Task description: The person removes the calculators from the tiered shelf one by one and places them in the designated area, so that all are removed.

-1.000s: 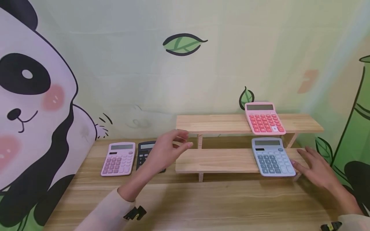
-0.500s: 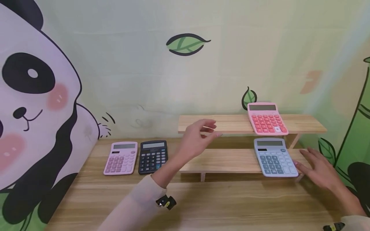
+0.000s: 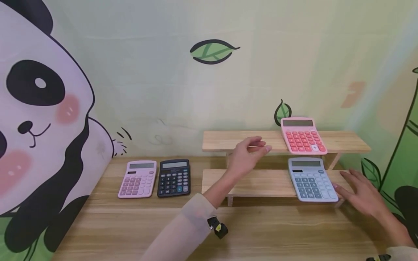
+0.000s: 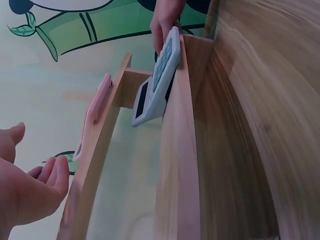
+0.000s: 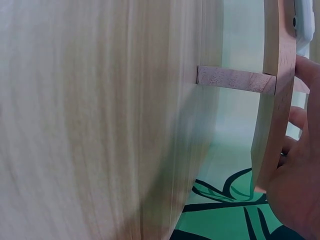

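My left hand (image 3: 245,157) hovers in front of the wooden upper shelf (image 3: 222,140) with bent, apart fingers and nothing between them. To its right, a pink calculator (image 3: 303,137) leans on that shelf. Below it, a light blue calculator (image 3: 311,180) lies tilted on the lower shelf (image 3: 261,182). My right hand (image 3: 360,194) rests at that shelf's right end, thumb at the blue calculator's lower right edge; whether it touches the calculator I cannot tell. The right wrist view shows the hand (image 5: 302,170) against the shelf board (image 5: 276,120).
A lilac calculator (image 3: 137,180) and a black calculator (image 3: 174,178) lie side by side on the wooden table (image 3: 163,224), left of the two-step stand. Behind stands a cloth backdrop (image 3: 147,72) printed with a panda and leaves.
My left hand has moved right, from over the black calculator to in front of the shelves, uncovering that calculator. The right hand and the calculators keep their places; the view has shifted slightly.
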A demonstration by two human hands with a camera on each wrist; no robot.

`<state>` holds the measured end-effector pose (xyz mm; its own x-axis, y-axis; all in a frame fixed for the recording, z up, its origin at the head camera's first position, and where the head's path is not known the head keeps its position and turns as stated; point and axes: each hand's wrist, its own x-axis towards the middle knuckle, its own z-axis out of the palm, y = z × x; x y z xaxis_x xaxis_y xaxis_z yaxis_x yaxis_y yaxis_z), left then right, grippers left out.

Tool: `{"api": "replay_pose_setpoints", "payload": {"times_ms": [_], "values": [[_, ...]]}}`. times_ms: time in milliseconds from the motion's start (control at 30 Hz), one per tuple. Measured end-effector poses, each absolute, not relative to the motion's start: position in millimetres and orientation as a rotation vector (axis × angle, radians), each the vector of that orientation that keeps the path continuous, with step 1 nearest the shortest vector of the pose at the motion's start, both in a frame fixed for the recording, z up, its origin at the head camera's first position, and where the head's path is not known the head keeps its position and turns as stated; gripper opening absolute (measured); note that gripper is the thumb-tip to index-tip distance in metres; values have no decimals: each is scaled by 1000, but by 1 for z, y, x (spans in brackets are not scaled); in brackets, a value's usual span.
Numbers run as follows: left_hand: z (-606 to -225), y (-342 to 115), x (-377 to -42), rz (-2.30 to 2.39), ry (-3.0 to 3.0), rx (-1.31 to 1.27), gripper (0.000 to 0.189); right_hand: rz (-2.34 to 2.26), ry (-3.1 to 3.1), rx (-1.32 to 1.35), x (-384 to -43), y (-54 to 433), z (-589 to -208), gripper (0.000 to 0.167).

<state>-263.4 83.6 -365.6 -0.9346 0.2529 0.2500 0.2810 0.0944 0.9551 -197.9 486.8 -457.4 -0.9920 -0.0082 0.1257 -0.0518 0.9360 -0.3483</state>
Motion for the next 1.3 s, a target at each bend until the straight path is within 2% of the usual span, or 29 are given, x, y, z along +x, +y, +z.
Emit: {"api": "replay_pose_setpoints", "payload": {"times_ms": [200, 567, 700, 1000, 1300], "values": [[-369, 107, -266, -2300, -2187, -469, 64, 531, -2958, 52, -198, 486, -459, 81], [-372, 142, -250, -2415, -2293, -199, 55, 529, -2937, 62, -197, 486, -460, 79], [-372, 151, -246, -2506, -2213, -167, 53, 518, -2919, 84, -196, 486, -460, 77], [-379, 175, -245, -2687, -2070, -119, 35, 551, -2935, 68, -198, 487, -463, 80], [-378, 186, -253, -2824, -1937, -31, 29, 540, -2919, 71, -198, 488, -464, 80]]}}
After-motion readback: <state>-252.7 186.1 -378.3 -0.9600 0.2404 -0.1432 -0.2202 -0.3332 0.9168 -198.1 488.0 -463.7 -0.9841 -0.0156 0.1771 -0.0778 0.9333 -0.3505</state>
